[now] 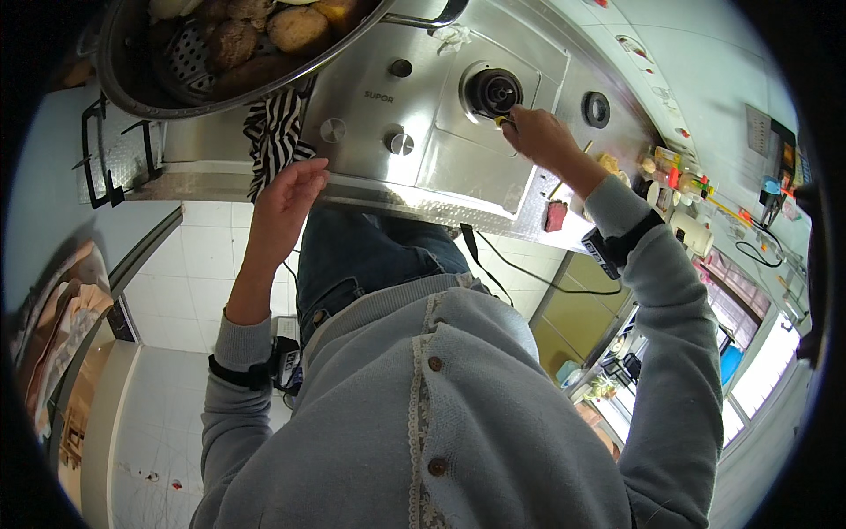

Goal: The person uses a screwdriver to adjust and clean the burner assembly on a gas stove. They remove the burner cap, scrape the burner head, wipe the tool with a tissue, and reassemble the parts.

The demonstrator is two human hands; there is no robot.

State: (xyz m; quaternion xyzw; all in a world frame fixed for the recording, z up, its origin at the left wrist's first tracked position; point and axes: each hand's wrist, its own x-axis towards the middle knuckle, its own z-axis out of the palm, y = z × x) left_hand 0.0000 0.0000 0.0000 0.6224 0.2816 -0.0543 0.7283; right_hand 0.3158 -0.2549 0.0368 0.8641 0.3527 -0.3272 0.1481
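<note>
A steel gas stove [366, 123] lies in front of me, with its round dark burner [495, 91] toward the right. My right hand [536, 137] is closed at the burner's near edge on a small yellow-and-dark thing [503, 120]. Most of that thing is hidden by the fingers, so its kind does not show. My left hand [295, 187] hovers at the stove's front edge, its fingers loosely stretched and holding nothing. Just beyond it hangs a black-and-white striped cloth [276, 132]. A black ring [596, 109] rests on the counter right of the burner.
A large metal pot [264, 93] holding potatoes stands at the far left. Near it is a black pan support [101, 150]. A crumpled white tissue [452, 38] lies behind the burner. To the right are a dark red block [555, 216] and several bottles [692, 182].
</note>
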